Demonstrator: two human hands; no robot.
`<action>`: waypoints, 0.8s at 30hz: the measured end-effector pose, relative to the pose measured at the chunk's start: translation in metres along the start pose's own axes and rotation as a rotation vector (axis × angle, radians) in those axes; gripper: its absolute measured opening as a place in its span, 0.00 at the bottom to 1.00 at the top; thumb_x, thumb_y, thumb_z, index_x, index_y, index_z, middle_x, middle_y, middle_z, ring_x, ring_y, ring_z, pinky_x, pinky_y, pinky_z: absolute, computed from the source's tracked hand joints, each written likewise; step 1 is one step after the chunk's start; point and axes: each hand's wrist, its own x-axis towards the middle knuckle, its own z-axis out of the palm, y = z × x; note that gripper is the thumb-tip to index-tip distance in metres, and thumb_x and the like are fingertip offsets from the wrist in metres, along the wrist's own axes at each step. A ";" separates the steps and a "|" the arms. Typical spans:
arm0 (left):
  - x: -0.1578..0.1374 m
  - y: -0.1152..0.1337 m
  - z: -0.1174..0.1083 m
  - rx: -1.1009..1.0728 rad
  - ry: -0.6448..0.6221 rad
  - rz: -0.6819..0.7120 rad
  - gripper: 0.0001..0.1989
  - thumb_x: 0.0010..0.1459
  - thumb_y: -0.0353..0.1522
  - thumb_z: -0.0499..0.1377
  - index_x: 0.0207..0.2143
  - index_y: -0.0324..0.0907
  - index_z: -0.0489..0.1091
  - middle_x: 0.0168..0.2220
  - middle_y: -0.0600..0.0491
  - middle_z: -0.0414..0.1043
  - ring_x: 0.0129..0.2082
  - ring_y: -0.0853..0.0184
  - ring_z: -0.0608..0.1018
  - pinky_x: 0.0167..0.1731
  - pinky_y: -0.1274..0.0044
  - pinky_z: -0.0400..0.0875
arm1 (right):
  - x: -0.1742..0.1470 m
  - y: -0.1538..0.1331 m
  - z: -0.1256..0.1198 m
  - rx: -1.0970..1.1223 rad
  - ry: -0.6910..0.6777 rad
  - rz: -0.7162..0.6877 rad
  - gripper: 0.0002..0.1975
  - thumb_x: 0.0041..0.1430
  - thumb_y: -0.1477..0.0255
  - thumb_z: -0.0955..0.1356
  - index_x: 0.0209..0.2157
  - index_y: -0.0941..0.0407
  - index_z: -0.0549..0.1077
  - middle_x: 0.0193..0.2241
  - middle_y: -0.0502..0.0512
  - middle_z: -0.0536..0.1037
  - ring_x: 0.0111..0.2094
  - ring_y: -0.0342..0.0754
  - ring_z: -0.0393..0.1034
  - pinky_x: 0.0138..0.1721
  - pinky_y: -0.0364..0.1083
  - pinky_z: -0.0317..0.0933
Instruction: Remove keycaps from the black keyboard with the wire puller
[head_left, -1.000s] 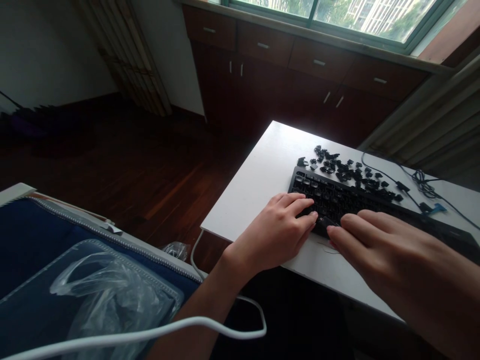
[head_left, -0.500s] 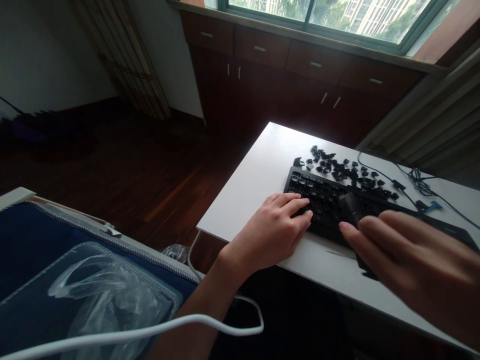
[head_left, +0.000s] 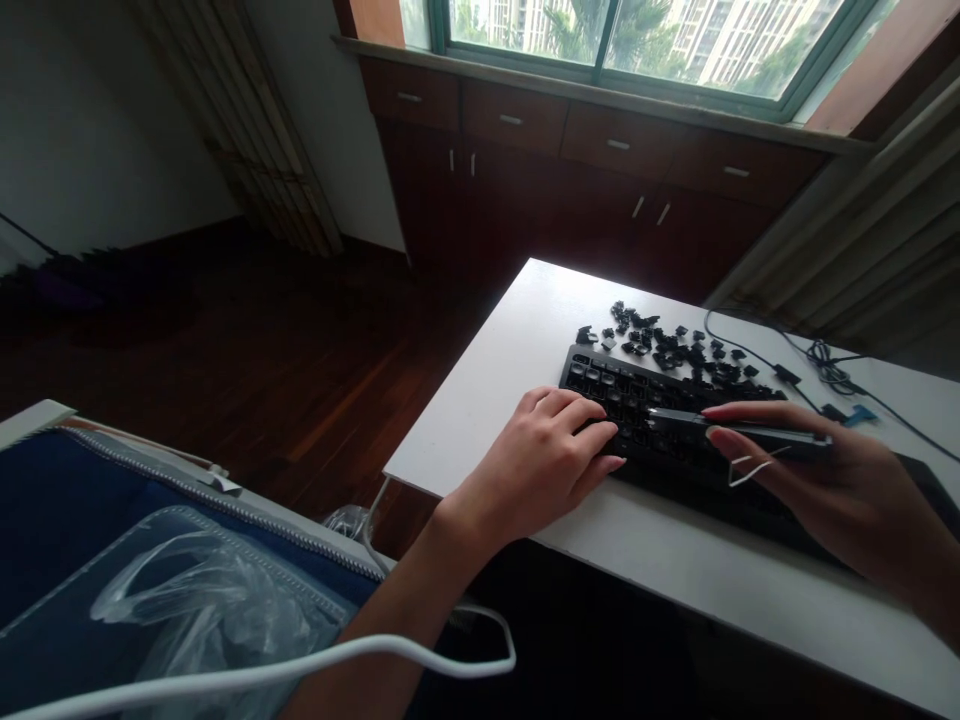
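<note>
A clear plastic bag [head_left: 225, 600] lies at left. The left hand [head_left: 551, 430] rests unclenched, fingers on the left end of a black keyboard [head_left: 675, 465] on a white table [head_left: 487, 400]. Loose keys [head_left: 669, 357] lie scattered along the keyboard's far edge. The right hand [head_left: 847, 490] grips a narrow dark tool [head_left: 780, 437] over it. Behind lies a tangled cable [head_left: 831, 372].

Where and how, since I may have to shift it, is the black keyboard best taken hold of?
Probably at the left end of the keyboard, clasping its short edge, coming from the left: it lies flat, white tabletop shows beside that end, and small black pieces crowd the far edge. The left hand covers part of that end.
</note>
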 end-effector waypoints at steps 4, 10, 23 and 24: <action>0.018 -0.009 -0.007 0.071 -0.111 0.144 0.16 0.69 0.40 0.53 0.51 0.41 0.72 0.51 0.46 0.74 0.55 0.58 0.73 0.57 0.63 0.66 | -0.014 0.011 0.001 0.110 0.079 0.277 0.20 0.55 0.54 0.73 0.44 0.52 0.77 0.26 0.51 0.79 0.26 0.48 0.76 0.20 0.40 0.66; 0.049 -0.029 -0.008 0.070 -0.271 0.305 0.36 0.63 0.53 0.53 0.61 0.36 0.64 0.66 0.39 0.60 0.67 0.51 0.62 0.64 0.62 0.61 | -0.029 0.029 -0.004 0.162 0.127 0.356 0.22 0.55 0.52 0.72 0.44 0.53 0.77 0.20 0.48 0.73 0.19 0.43 0.66 0.15 0.39 0.54; 0.061 -0.029 -0.004 0.248 -0.440 0.432 0.33 0.70 0.46 0.46 0.67 0.32 0.56 0.68 0.36 0.54 0.69 0.51 0.56 0.67 0.56 0.56 | 0.037 0.065 0.004 -0.049 0.025 -0.181 0.16 0.66 0.60 0.66 0.53 0.49 0.73 0.49 0.54 0.79 0.36 0.47 0.77 0.27 0.43 0.68; 0.060 -0.028 -0.003 0.262 -0.429 0.441 0.32 0.70 0.45 0.46 0.66 0.31 0.56 0.68 0.36 0.54 0.69 0.50 0.57 0.66 0.56 0.57 | 0.042 0.065 0.009 -0.063 0.010 -0.226 0.16 0.67 0.61 0.66 0.53 0.49 0.73 0.50 0.53 0.78 0.39 0.48 0.77 0.30 0.43 0.69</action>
